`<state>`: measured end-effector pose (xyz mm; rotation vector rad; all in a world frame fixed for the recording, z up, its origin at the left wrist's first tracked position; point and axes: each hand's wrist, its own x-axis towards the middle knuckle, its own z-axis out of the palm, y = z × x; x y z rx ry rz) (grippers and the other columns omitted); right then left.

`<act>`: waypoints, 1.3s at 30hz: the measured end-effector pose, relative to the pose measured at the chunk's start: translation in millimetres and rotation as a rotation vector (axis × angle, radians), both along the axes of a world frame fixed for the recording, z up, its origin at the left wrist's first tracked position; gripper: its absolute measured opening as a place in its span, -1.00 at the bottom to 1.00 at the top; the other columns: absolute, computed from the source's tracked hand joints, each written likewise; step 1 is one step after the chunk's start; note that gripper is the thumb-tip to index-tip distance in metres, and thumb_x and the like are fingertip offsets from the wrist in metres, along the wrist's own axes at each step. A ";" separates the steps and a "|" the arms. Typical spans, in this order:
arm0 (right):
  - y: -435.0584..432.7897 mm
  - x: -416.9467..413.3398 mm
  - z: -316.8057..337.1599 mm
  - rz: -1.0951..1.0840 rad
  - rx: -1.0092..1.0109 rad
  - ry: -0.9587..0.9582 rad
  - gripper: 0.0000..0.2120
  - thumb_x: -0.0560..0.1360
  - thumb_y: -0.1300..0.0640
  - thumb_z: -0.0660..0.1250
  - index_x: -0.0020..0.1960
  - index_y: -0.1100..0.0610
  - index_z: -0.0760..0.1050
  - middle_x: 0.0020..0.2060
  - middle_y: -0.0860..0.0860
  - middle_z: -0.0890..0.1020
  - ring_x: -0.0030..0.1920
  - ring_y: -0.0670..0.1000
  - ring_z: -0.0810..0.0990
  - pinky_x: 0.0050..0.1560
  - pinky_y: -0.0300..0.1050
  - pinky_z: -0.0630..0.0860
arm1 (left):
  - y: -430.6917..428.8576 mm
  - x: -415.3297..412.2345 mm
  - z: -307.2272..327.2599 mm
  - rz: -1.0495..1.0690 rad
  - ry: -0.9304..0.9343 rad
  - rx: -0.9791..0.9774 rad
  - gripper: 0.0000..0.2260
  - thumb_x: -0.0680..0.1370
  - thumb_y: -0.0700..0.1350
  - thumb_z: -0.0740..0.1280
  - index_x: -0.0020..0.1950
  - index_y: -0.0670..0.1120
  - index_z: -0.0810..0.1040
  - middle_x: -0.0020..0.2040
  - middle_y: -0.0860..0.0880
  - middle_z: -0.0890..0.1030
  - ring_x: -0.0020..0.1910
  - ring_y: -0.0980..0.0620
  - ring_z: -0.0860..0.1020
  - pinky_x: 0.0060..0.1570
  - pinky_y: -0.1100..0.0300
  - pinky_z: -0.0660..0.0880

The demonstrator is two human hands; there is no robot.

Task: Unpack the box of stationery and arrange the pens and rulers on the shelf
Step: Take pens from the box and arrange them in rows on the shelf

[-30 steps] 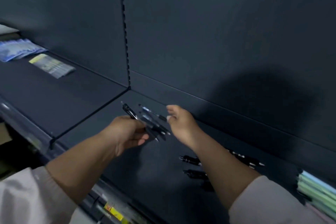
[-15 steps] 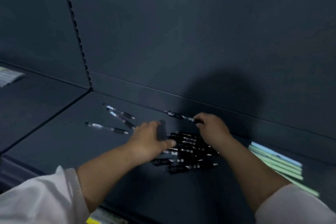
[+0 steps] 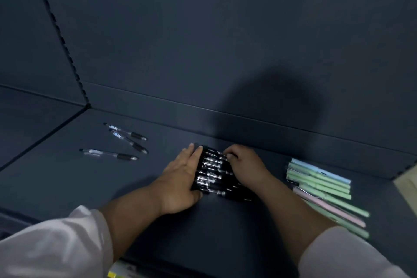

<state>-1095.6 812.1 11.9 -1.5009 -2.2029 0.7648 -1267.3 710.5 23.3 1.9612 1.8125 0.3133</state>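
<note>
On the dark shelf (image 3: 67,187), well to the left of our left hand (image 3: 180,178), lie three clear pens with black grips (image 3: 126,142), loosely scattered. Our left hand lies flat and unclenched, its fingers pressed against the left ends of a row of black pens (image 3: 214,174), while our right hand (image 3: 246,165), fingers curled, bears on the row's right side, grasping nothing that we can make out. Just beyond the right hand rests a batch of pastel green, blue and pink pens (image 3: 322,189).
</note>
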 end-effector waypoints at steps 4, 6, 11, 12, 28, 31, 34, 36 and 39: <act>-4.8 -10.5 15.0 0.023 0.093 -0.060 -0.79 0.60 0.14 0.18 0.14 0.10 0.54 0.11 0.03 0.55 0.19 0.05 0.43 0.20 -0.13 0.38 | -6.3 -13.7 8.8 0.045 0.144 0.038 -0.09 0.47 -0.06 0.33 0.53 0.04 -0.33 0.54 0.01 -0.32 0.52 0.05 -0.29 0.46 0.11 -0.25; -11.0 -26.1 25.1 0.077 0.130 -0.058 -0.79 0.60 0.15 0.18 0.15 0.11 0.54 0.13 0.03 0.53 0.20 0.05 0.41 0.19 -0.14 0.38 | -11.4 -26.8 15.7 0.092 0.169 0.034 -0.11 0.48 -0.05 0.32 0.54 0.04 -0.30 0.54 0.01 -0.32 0.52 0.03 -0.29 0.48 0.05 -0.23; -33.5 -84.6 49.1 0.254 0.305 -0.140 -0.73 0.59 0.13 0.18 0.26 0.13 0.48 0.31 0.04 0.44 0.29 0.09 0.35 0.30 -0.08 0.32 | -38.9 -76.9 34.5 0.258 0.238 0.083 -0.18 0.50 0.00 0.29 0.56 0.03 -0.21 0.55 -0.03 -0.29 0.53 -0.02 -0.27 0.50 0.00 -0.16; -39.9 -99.0 54.1 0.286 0.342 -0.158 -0.70 0.59 0.12 0.19 0.30 0.12 0.46 0.35 0.06 0.41 0.33 0.10 0.33 0.33 -0.07 0.29 | -48.4 -89.1 37.9 0.301 0.258 0.096 -0.21 0.52 0.02 0.28 0.56 0.03 -0.20 0.56 -0.04 -0.27 0.53 -0.03 -0.25 0.50 0.00 -0.14; -267.3 -362.8 80.6 0.859 0.444 -0.276 -0.46 0.61 -0.11 0.12 0.53 0.02 0.12 0.53 0.01 0.13 0.50 0.07 0.09 0.47 0.01 0.04 | -361.1 -295.7 53.0 0.949 0.461 0.013 -0.30 0.55 0.22 0.20 0.56 0.00 -0.03 0.57 -0.08 -0.02 0.54 -0.09 -0.03 0.45 -0.02 0.02; -320.6 -405.4 77.5 0.919 0.452 -0.273 -0.46 0.60 -0.11 0.14 0.52 0.01 0.13 0.52 0.01 0.13 0.50 0.08 0.10 0.46 0.01 0.05 | -427.3 -324.6 54.8 1.052 0.475 -0.026 -0.31 0.55 0.22 0.20 0.56 0.01 -0.02 0.58 -0.07 -0.02 0.54 -0.09 -0.03 0.46 -0.02 0.01; -369.8 -439.6 71.4 0.974 0.445 -0.258 -0.46 0.59 -0.11 0.15 0.52 0.00 0.14 0.52 0.00 0.14 0.49 0.07 0.11 0.45 -0.01 0.07 | -486.5 -349.4 54.9 1.122 0.482 -0.069 -0.31 0.55 0.23 0.18 0.56 0.02 -0.04 0.58 -0.07 -0.02 0.55 -0.09 -0.03 0.47 -0.03 0.02; -396.4 -456.9 67.6 1.010 0.425 -0.258 -0.47 0.59 -0.10 0.15 0.51 0.01 0.15 0.52 0.00 0.14 0.49 0.07 0.11 0.46 -0.01 0.07 | -518.9 -363.4 52.7 1.159 0.487 -0.091 -0.29 0.54 0.26 0.17 0.56 0.02 -0.05 0.57 -0.06 -0.01 0.54 -0.08 -0.02 0.46 -0.04 0.04; -426.6 -480.4 66.1 1.065 0.406 -0.284 -0.46 0.60 -0.10 0.14 0.52 0.02 0.13 0.53 0.00 0.12 0.51 0.07 0.08 0.47 0.02 0.04 | -554.7 -381.7 48.9 1.215 0.463 -0.113 -0.27 0.53 0.28 0.17 0.56 0.01 -0.05 0.57 -0.07 0.02 0.54 -0.09 0.01 0.46 -0.05 0.06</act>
